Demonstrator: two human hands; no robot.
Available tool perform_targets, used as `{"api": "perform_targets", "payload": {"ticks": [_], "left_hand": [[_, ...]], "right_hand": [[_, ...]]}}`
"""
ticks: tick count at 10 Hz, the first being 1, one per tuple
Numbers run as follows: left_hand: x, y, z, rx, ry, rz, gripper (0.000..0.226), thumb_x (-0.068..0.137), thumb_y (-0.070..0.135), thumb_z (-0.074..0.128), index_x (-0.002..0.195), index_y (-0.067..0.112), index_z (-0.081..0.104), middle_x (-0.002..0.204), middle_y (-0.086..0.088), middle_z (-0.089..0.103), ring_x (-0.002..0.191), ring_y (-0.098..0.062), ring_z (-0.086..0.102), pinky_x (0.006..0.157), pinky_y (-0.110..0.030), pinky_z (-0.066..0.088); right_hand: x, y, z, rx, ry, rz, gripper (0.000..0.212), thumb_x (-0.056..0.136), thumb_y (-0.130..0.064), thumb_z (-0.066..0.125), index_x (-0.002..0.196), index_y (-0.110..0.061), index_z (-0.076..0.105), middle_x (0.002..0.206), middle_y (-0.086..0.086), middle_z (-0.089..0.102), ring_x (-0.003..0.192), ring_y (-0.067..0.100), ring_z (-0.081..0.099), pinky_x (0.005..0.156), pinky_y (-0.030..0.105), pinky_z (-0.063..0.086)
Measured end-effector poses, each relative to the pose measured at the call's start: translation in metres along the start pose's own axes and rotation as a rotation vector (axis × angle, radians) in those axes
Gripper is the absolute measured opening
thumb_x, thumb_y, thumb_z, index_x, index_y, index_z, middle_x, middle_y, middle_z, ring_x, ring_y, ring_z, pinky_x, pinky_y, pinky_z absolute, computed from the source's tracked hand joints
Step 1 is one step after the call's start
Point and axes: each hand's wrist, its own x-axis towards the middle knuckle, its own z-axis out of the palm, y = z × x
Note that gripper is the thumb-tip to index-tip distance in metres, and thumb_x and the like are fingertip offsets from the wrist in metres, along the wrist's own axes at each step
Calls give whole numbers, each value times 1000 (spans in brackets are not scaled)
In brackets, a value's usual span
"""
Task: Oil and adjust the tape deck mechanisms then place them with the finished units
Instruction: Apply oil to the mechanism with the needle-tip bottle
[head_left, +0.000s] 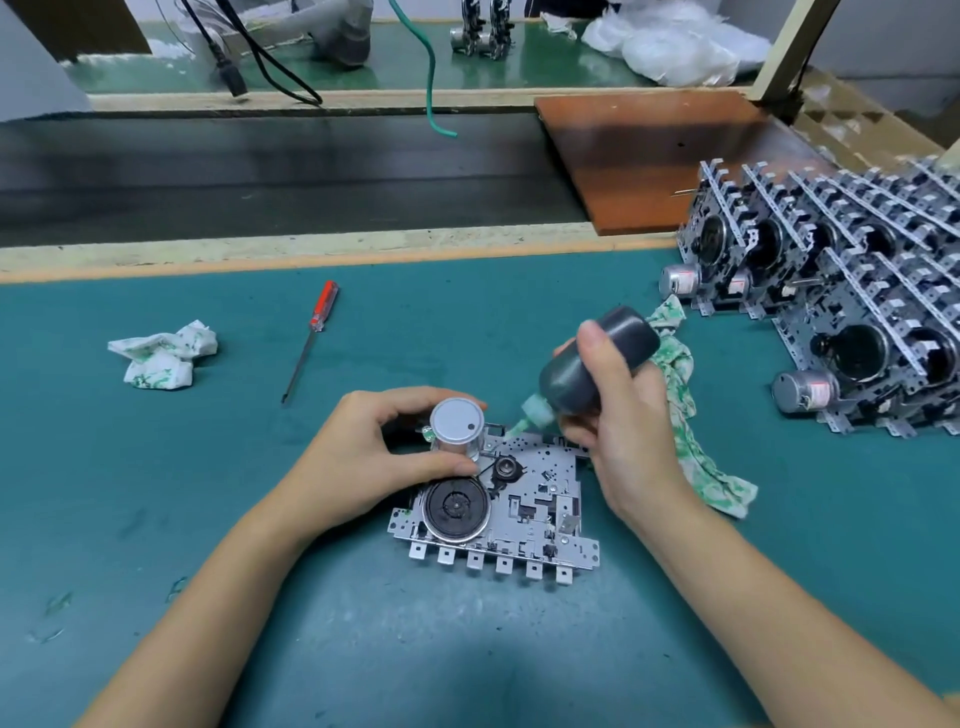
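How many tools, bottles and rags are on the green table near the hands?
Screwdriver: 1
Oil bottle, held by the right hand: 1
Green-and-white rags, one crumpled at left, one under the right hand: 2
Tape deck mechanism being worked on, steadied by the left hand: 1
Total: 5

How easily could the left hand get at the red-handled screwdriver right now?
Probably easily, once freed. The screwdriver lies alone on the green mat, up and to the left of the left hand, with nothing between them. But that hand grips the motor on the tape deck mechanism, so it must let go first.
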Motion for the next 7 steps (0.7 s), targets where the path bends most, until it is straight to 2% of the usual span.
{"api": "perform_targets", "payload": {"ticks": [3,7], "left_hand": [[1,0,-1,-5,2,-19,39,59,24,78,97,26,71,95,11,74,86,5,65,79,-7,45],[0,1,-1,3,1,-31,39,59,25,78,98,26,71,94,11,74,85,4,65,79,-8,45]], "right_hand": [[-1,6,1,-166,-30,-110,26,79,-38,61,64,-22,47,50,-14,43,43,1,44,38,13,33],[-1,7,1,-185,-41,-132,23,79,-38,61,70,-20,50,52,-16,47,46,-1,47,39,12,35]]}}
